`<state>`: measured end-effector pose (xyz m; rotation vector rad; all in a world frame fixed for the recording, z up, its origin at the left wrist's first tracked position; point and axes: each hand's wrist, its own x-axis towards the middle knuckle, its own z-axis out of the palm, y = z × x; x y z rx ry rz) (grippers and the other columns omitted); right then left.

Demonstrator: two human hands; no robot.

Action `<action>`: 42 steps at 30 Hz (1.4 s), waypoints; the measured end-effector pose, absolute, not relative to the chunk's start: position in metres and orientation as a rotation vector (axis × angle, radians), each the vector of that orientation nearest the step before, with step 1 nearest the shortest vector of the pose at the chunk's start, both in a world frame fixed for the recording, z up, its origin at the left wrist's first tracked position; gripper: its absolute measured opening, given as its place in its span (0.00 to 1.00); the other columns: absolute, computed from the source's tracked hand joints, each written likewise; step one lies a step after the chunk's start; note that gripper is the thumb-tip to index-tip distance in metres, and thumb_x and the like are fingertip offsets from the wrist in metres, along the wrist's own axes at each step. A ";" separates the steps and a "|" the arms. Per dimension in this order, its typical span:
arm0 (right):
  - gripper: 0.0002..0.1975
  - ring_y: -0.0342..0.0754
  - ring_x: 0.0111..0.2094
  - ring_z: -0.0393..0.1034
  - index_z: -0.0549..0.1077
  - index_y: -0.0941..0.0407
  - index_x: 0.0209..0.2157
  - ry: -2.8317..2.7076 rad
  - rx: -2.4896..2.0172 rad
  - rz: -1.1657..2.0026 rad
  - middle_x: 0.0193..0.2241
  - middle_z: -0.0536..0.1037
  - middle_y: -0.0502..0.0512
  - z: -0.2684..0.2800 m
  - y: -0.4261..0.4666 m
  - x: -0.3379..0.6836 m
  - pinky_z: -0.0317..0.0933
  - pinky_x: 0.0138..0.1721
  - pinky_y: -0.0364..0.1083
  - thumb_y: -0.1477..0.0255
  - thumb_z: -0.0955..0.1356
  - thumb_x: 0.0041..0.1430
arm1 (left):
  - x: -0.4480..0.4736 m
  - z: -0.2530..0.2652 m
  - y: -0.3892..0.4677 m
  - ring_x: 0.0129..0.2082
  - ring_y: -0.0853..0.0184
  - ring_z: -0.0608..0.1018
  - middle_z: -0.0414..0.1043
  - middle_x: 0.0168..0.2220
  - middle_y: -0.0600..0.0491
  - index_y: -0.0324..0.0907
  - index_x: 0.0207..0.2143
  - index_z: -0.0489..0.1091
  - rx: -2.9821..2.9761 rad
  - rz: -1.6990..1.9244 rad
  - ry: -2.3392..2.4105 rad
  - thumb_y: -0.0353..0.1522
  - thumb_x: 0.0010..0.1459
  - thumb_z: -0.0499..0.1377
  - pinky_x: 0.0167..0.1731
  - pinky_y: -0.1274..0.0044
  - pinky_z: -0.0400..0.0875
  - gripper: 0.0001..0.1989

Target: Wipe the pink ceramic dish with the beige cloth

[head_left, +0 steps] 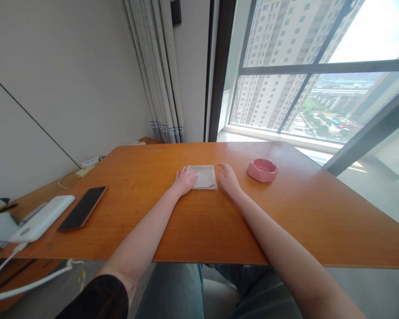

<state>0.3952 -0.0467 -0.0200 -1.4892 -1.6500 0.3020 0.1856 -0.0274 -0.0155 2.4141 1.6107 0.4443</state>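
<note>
A pale grey folded cloth (205,177) lies flat on the wooden table (199,226), squared up in front of me. My left hand (185,180) rests on its left edge, palm down with the fingers spread. Just past the cloth's right edge is my right hand (229,179), its fingers loosely bent and apart, holding nothing. A narrow gap seems to separate it from the cloth. To the right of that hand sits a pink bowl-like dish (262,170) with an angular rim.
On the left side lie a dark-screened phone (82,208) and a white power bank (42,218) with a white cable (29,290) plugged in. A power strip (92,161) is by the wall. Behind the table are a curtain (159,71) and a large window (286,71).
</note>
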 end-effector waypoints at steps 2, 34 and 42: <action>0.20 0.52 0.55 0.62 0.69 0.60 0.50 -1.757 -1.438 0.253 0.51 0.70 0.63 -0.016 -0.051 0.389 0.54 0.59 0.52 0.71 0.58 0.58 | 0.196 -0.020 -0.033 0.67 0.51 0.44 0.42 0.67 0.44 0.45 0.61 0.57 2.364 0.339 1.573 0.47 0.63 0.42 0.60 0.52 0.41 0.29; 0.24 0.61 0.63 0.48 0.64 0.58 0.57 -1.947 -2.065 -0.020 0.61 0.59 0.64 -0.009 -0.149 0.466 0.45 0.60 0.65 0.65 0.55 0.63 | 0.200 -0.031 -0.026 0.55 0.62 0.67 0.66 0.55 0.47 0.41 0.43 0.70 2.514 0.793 1.407 0.31 0.59 0.49 0.56 0.68 0.60 0.14; 0.31 0.50 0.57 0.61 0.58 0.59 0.60 -1.722 -1.487 0.587 0.55 0.68 0.62 -0.037 -0.047 0.331 0.55 0.58 0.53 0.78 0.59 0.52 | 0.204 -0.025 -0.012 0.32 0.66 0.75 0.75 0.33 0.51 0.39 0.37 0.70 2.406 0.609 1.238 0.33 0.59 0.49 0.35 0.76 0.69 0.11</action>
